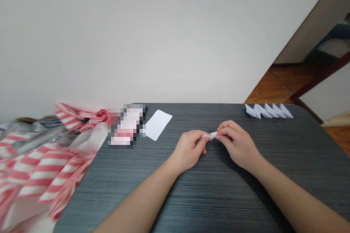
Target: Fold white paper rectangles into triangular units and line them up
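1. The person's left hand [188, 149] and right hand [237, 145] are both closed and gripping one small folded piece of white paper [210, 135] between them. Each hand pinches one end of it with curled fingers.
2. The paper sits just above the bench [218, 196], roughly in the middle of its width, with the two hands almost meeting around it. Most of it is hidden by the fingers, so only a thin white strip shows.
3. The forearms come in from the bottom corners of the view, and both are bare.
4. The bench top is dark grey with fine streaks and rounded corners.
5. Near the far right edge of the bench, a row of folded paper pieces [269, 111] lies overlapping, each with a pointed end, well apart from the hands.
6. Near the far edge, left of the hands, lies a flat white paper sheet [158, 125], tilted at an angle.
7. Just beside that sheet is a pink and white object [126, 125], too blurred to tell what it is.
8. A pink-and-white striped bag [46, 167] is heaped at the left, past the bench's edge, and a plain wall [164, 36] rises behind the bench.
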The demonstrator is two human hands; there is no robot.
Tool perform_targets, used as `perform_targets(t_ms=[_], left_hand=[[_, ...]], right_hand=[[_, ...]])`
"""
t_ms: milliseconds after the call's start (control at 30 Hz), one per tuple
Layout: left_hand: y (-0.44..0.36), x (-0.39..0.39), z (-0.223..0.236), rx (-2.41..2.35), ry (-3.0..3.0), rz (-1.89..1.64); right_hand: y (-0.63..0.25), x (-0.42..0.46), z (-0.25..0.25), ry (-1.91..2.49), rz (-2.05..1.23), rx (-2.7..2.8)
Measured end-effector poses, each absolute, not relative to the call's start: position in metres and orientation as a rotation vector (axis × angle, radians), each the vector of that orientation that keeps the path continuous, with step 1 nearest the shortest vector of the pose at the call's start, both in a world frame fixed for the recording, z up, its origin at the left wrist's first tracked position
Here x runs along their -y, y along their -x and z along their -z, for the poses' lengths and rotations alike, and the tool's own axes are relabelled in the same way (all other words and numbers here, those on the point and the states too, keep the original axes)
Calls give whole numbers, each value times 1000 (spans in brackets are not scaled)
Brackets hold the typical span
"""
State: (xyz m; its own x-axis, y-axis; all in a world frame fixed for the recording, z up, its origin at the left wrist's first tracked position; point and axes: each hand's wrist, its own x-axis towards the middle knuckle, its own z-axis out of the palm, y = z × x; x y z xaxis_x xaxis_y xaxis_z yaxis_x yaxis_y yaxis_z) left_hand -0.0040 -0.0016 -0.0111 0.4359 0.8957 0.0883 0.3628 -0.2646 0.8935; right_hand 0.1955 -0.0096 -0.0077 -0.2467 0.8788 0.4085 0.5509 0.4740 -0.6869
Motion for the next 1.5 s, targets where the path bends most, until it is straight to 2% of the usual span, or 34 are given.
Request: perform_targets(t_ms=[200,467,733,967,1500], left_hand=[[4,1,12,-1082,-1792,-783],[1,4,12,-1041,-1563,-835],[3,2,8,-1074,-1609,-732],[2,4,9,-1051,-1506,-781],[2,3,5,-996,-1519,-721]], right_hand=[[-197,11,10,1189,-621,1940],[-196,11,8,1115,-591,2001],[-195,12,9,1118,-603,1988],[-194,13,17,1354,-933,1795],[-194,13,10,1236,-926,1870]])
